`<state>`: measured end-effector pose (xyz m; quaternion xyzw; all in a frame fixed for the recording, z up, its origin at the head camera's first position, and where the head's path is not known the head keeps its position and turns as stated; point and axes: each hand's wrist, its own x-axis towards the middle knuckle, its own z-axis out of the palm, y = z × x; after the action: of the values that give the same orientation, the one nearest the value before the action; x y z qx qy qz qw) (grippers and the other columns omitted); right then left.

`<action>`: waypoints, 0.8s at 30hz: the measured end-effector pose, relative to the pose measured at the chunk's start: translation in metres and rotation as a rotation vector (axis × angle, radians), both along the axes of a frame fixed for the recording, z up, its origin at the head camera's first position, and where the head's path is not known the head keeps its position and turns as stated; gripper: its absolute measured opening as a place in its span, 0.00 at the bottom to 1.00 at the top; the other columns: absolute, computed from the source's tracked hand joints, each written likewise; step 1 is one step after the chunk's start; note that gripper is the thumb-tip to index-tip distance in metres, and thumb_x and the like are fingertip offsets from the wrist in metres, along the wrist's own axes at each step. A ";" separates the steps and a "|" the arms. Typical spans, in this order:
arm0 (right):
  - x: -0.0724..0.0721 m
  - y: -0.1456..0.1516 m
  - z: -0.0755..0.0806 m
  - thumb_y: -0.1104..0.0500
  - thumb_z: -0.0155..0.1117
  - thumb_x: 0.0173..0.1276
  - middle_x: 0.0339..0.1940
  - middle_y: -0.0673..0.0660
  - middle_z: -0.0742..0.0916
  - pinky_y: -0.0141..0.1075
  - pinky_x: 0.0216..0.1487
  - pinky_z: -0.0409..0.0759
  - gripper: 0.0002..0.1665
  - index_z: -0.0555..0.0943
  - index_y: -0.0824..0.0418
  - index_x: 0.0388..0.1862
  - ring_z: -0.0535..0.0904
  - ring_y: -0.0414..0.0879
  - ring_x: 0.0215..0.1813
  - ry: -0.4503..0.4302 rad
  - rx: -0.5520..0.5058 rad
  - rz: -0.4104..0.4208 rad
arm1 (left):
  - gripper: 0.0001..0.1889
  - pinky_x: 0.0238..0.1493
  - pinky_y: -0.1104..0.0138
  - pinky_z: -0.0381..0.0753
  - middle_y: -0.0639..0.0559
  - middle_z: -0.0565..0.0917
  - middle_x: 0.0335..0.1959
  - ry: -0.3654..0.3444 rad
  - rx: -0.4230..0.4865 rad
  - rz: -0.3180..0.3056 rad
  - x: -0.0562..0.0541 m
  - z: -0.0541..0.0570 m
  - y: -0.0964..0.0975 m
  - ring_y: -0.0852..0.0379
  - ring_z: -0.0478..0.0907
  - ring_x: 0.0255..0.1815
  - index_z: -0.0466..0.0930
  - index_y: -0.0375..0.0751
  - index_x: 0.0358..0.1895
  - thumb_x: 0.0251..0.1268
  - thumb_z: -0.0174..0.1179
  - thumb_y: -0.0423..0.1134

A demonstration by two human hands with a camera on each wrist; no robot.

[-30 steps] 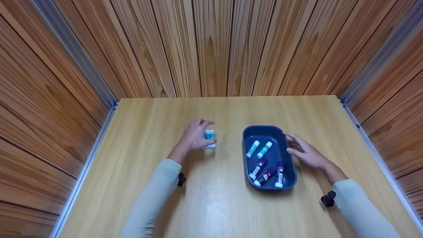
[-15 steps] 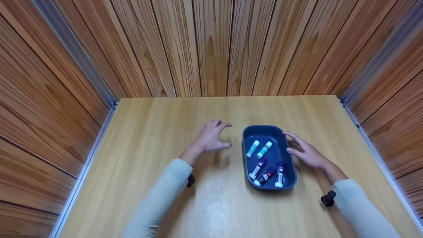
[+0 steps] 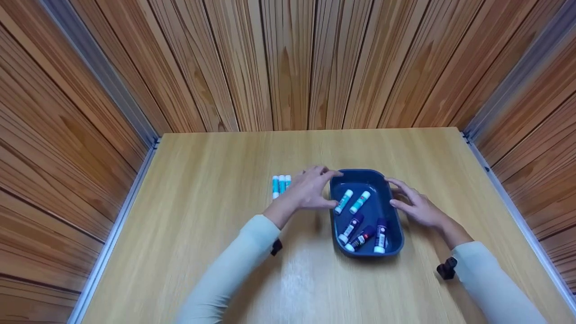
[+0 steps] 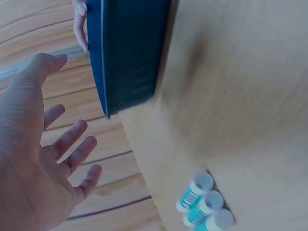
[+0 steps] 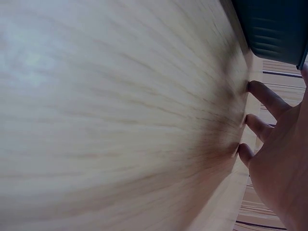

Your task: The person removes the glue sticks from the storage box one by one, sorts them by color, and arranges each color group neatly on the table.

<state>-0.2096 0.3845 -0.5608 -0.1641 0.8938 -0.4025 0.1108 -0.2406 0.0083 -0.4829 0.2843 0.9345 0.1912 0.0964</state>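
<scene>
My left hand [image 3: 310,189] is at the left side of a dark blue tray [image 3: 335,225], fingers and thumb spread with nothing between them. In the left wrist view the hand [image 4: 38,154] hangs in front of the tray wall [image 4: 134,53]; whether it touches the rim cannot be told. My right hand [image 3: 420,208] rests at the tray's right rim, with fingertips on the table in the right wrist view. Inside the tray lie two teal-and-white glue sticks [image 3: 360,202] and three purple-and-white glue sticks [image 3: 380,235]. Three teal-and-white glue sticks [image 3: 276,184] lie side by side left of my left hand, partly hidden by it.
A light wooden table [image 3: 202,180] carries everything. Wood-plank walls [image 3: 288,67] rise behind it and at both sides, with metal rails [image 3: 117,198] along its left and right edges.
My left hand has moved right, away from the three glue sticks on the table and over to the tray's left rim, uncovering part of them. My right hand has stayed in place.
</scene>
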 end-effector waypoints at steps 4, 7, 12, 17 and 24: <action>0.000 0.000 0.002 0.49 0.55 0.93 0.89 0.76 0.71 0.84 0.81 0.61 0.41 0.53 0.49 0.95 0.66 0.81 0.88 -0.004 0.005 -0.001 | 0.43 0.90 0.37 0.66 0.47 0.74 0.83 -0.005 0.007 -0.035 0.002 0.005 0.013 0.43 0.69 0.86 0.68 0.66 0.87 0.72 0.72 0.65; 0.001 0.000 0.003 0.48 0.55 0.93 0.88 0.76 0.71 0.84 0.81 0.61 0.41 0.52 0.49 0.95 0.65 0.81 0.88 -0.006 0.006 0.000 | 0.43 0.91 0.36 0.65 0.47 0.73 0.85 -0.026 0.021 -0.055 0.003 0.008 0.021 0.43 0.68 0.87 0.67 0.67 0.87 0.72 0.72 0.64; 0.001 0.000 0.002 0.48 0.55 0.93 0.89 0.75 0.70 0.84 0.81 0.61 0.41 0.52 0.48 0.96 0.65 0.81 0.88 -0.016 0.002 -0.002 | 0.43 0.89 0.38 0.69 0.46 0.70 0.87 -0.058 0.049 -0.078 0.005 0.010 0.032 0.43 0.67 0.88 0.66 0.68 0.87 0.73 0.71 0.64; 0.001 0.001 0.001 0.47 0.55 0.93 0.90 0.74 0.69 0.83 0.82 0.60 0.42 0.52 0.47 0.96 0.64 0.80 0.89 -0.029 0.005 -0.013 | 0.43 0.88 0.37 0.70 0.47 0.65 0.92 -0.144 0.139 -0.087 0.007 0.011 0.040 0.42 0.64 0.91 0.64 0.72 0.89 0.73 0.70 0.63; 0.001 0.001 0.001 0.47 0.55 0.93 0.92 0.73 0.67 0.84 0.82 0.58 0.41 0.51 0.44 0.96 0.63 0.80 0.89 -0.035 -0.007 -0.006 | 0.45 0.87 0.34 0.71 0.48 0.60 0.94 -0.232 0.234 -0.144 0.010 0.004 0.050 0.40 0.58 0.95 0.60 0.72 0.91 0.75 0.69 0.62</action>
<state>-0.2091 0.3853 -0.5596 -0.1548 0.8908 -0.4086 0.1249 -0.2305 0.0583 -0.4786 0.3357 0.8658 0.3227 0.1833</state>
